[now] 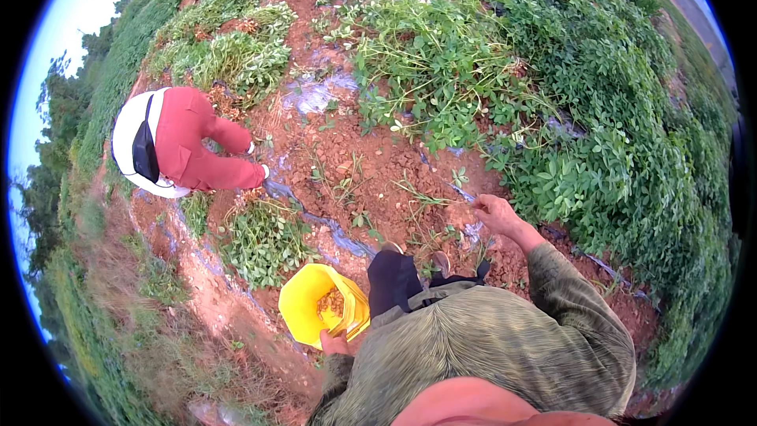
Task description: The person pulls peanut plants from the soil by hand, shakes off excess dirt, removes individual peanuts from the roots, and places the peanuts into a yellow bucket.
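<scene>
My left hand (335,343) grips the near edge of a yellow plastic bucket (295,302), which is tilted so that its mouth faces up and left. Some small tan pods (331,302), apparently peanuts, lie inside it. Out to the right over the soil, my right hand (495,213) has its fingers bent and drawn together. Whether anything small is between them cannot be made out. Just left of those fingers is a thin green weed (423,196) on the reddish soil (378,189). A strip of plastic mulch film (461,192) shows beside the hand.
A person (183,136) in red trousers bends over at the left. Uprooted peanut plants (266,239) lie near the bucket, with more piles (230,59) farther up. Dense leafy rows (591,171) stand on the right. Torn film (340,234) crosses the ground by my feet.
</scene>
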A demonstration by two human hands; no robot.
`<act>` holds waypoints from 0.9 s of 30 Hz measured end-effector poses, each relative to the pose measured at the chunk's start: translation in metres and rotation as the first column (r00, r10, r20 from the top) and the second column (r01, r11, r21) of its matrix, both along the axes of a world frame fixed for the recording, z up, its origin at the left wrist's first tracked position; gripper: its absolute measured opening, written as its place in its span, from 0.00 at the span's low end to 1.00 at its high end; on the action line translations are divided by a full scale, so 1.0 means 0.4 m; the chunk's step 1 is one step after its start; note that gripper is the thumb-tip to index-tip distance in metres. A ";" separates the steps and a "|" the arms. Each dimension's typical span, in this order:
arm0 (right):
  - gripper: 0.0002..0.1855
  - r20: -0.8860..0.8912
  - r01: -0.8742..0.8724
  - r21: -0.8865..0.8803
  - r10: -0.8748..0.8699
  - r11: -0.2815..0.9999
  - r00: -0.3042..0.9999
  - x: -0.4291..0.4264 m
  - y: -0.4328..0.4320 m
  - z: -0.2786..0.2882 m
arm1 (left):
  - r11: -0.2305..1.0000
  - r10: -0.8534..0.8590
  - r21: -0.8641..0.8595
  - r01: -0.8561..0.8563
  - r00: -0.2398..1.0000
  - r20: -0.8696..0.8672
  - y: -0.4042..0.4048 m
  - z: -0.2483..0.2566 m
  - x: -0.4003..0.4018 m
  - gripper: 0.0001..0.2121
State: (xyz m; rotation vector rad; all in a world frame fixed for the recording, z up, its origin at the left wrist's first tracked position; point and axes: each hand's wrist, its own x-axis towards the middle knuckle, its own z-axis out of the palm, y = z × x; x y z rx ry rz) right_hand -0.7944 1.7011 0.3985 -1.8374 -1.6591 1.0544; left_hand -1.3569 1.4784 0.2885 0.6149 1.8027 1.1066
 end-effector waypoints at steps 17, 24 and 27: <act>0.15 0.690 0.153 -0.653 0.499 0.742 0.524 0.546 -0.223 -0.363 | 0.782 -0.620 -0.312 0.540 0.724 -0.302 1.342 -0.089 -0.056 0.20; 0.12 0.489 0.365 -0.591 -0.041 0.719 0.871 0.149 0.480 -0.385 | 0.930 0.366 -0.236 -0.284 0.788 0.495 1.857 0.065 -0.104 0.20; 0.09 0.359 0.361 -0.406 -0.217 0.839 0.908 0.052 0.846 -0.311 | 0.952 0.298 -0.223 -0.210 0.805 0.513 2.058 0.115 -0.073 0.20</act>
